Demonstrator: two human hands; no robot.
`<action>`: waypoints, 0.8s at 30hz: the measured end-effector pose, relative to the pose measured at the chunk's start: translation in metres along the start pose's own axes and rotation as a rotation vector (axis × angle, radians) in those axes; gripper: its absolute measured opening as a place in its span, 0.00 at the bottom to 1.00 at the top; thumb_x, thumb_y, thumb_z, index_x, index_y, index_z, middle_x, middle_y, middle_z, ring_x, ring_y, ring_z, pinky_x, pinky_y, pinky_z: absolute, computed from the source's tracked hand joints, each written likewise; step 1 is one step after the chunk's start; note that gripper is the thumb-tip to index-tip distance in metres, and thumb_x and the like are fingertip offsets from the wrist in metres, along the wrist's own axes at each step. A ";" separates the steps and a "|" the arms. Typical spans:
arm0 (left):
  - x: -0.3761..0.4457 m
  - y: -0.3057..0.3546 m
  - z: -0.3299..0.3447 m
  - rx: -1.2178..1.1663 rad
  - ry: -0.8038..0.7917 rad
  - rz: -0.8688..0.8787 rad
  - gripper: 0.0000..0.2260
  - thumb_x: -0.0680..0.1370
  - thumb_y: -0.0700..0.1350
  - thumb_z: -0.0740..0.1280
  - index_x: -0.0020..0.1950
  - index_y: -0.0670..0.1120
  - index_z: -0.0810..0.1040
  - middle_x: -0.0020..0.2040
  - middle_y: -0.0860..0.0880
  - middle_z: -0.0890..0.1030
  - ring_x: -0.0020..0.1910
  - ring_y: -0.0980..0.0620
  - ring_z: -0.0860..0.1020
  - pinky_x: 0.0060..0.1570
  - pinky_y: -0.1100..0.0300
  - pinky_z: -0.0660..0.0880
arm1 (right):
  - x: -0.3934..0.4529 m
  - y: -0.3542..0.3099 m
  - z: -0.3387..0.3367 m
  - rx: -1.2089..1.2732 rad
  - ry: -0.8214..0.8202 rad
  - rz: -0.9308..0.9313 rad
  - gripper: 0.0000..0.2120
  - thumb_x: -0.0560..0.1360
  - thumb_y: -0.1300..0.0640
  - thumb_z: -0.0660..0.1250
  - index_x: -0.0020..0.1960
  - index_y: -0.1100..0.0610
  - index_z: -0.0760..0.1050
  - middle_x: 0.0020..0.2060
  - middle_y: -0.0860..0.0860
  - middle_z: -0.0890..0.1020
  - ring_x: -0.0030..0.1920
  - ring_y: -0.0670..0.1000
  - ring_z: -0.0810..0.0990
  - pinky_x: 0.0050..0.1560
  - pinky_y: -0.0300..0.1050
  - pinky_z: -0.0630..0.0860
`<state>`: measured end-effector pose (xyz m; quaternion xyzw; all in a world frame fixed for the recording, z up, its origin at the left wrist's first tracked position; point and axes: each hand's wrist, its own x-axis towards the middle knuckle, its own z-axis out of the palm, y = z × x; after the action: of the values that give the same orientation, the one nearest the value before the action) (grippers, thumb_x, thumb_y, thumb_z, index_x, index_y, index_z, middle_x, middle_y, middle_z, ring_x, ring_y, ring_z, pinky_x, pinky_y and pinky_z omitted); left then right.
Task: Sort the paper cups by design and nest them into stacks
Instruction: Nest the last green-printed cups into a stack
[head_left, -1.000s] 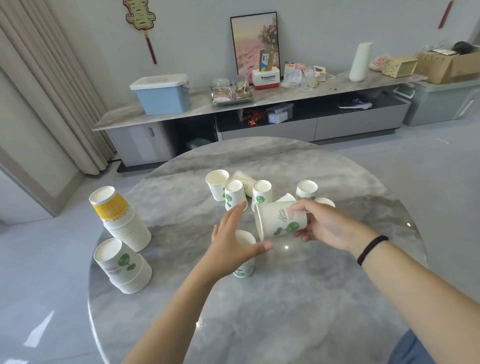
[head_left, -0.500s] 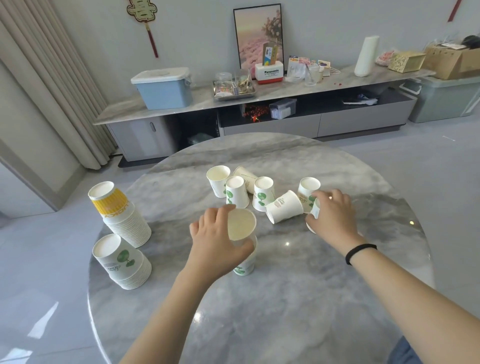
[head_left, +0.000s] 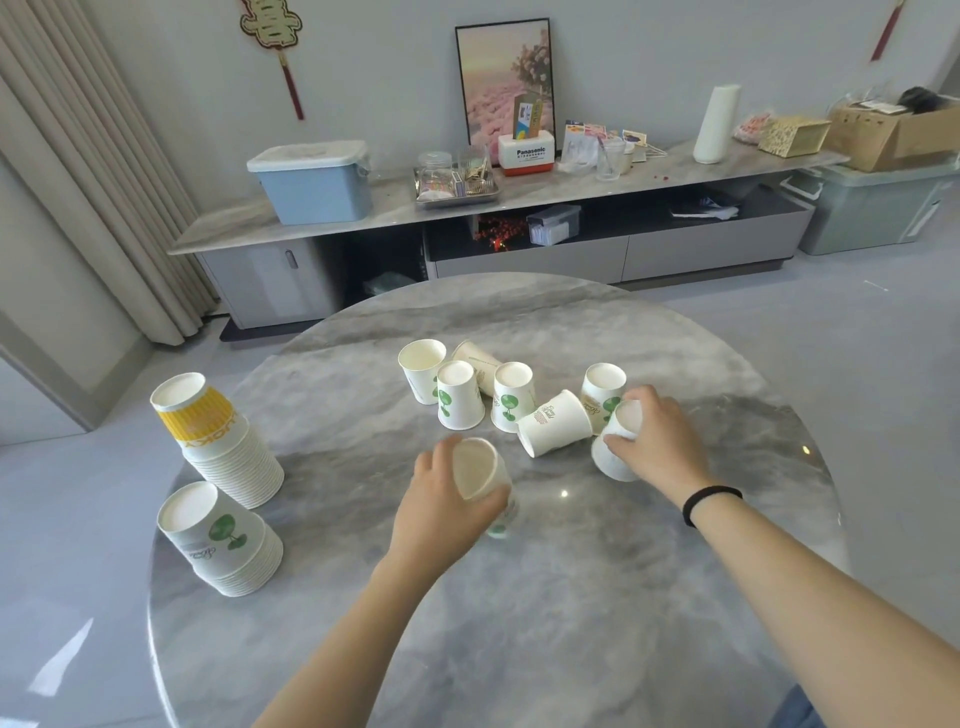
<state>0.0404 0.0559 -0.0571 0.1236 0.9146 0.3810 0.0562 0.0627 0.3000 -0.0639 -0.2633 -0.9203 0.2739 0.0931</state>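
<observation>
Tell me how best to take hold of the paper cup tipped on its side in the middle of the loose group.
The tipped cup lies with its open mouth toward the near left and its base toward the far right, beside the right hand. I would come from above and close the fingers across its side wall near the middle. Upright cups crowd its far side, so approaching from the near side looks easier.

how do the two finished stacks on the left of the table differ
The rear stack is taller, with more nested cups, and its top cup has a yellow band with lettering. The front stack is shorter, and its top cup shows a green leaf print. The rear stack leans left more noticeably. Both are white paper cups nested upside down, standing near the left edge of the table, neither touched by a hand.
</observation>
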 end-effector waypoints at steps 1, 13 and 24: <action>0.002 0.001 -0.003 -0.128 0.026 -0.046 0.29 0.70 0.55 0.70 0.68 0.54 0.63 0.60 0.54 0.66 0.54 0.53 0.70 0.51 0.58 0.69 | -0.002 -0.007 -0.003 0.075 0.017 0.001 0.23 0.69 0.54 0.69 0.61 0.54 0.67 0.52 0.54 0.72 0.52 0.57 0.73 0.43 0.47 0.70; 0.016 0.004 0.015 -1.020 -0.325 -0.393 0.22 0.71 0.55 0.65 0.62 0.48 0.74 0.58 0.45 0.78 0.53 0.48 0.76 0.50 0.52 0.73 | -0.029 -0.038 -0.001 1.152 -0.763 0.270 0.14 0.73 0.62 0.67 0.57 0.60 0.69 0.50 0.58 0.80 0.47 0.55 0.81 0.42 0.51 0.82; 0.102 0.048 0.065 -0.100 -0.037 0.141 0.13 0.80 0.44 0.57 0.62 0.47 0.75 0.63 0.48 0.74 0.56 0.46 0.76 0.56 0.59 0.68 | 0.007 0.011 -0.027 0.925 -0.351 0.583 0.06 0.70 0.49 0.66 0.42 0.52 0.75 0.33 0.53 0.80 0.30 0.52 0.79 0.26 0.37 0.62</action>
<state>-0.0357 0.1605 -0.0695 0.1920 0.8822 0.4268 0.0523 0.0697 0.3243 -0.0474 -0.3886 -0.5957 0.7021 -0.0349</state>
